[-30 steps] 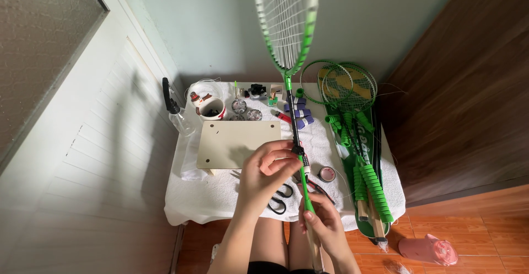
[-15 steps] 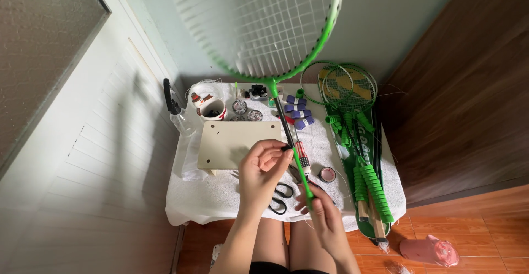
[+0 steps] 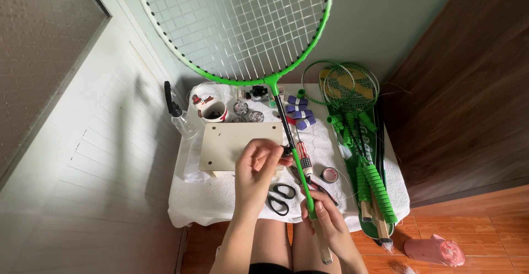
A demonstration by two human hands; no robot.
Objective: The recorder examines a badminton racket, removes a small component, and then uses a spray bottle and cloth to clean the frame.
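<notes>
Head view: left hand (image 3: 258, 166) fingers pinching green racket (image 3: 249, 48) shaft, right hand (image 3: 325, 221) gripping its handle, above white-clothed table (image 3: 220, 202).

Single view only, from a head-worn camera. It looked steeply down over the person's knees onto a small cloth-covered table (image 3: 220, 202) set against a wall, at close range. The racket head (image 3: 237, 26) filled the upper frame (nearest the lens). No second view to overlap.

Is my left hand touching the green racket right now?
Touching. The head view shows the left hand with its fingertips pinched on the green racket where the dark shaft meets the green grip, with no gap visible, while the right hand grips the handle lower down.
</notes>
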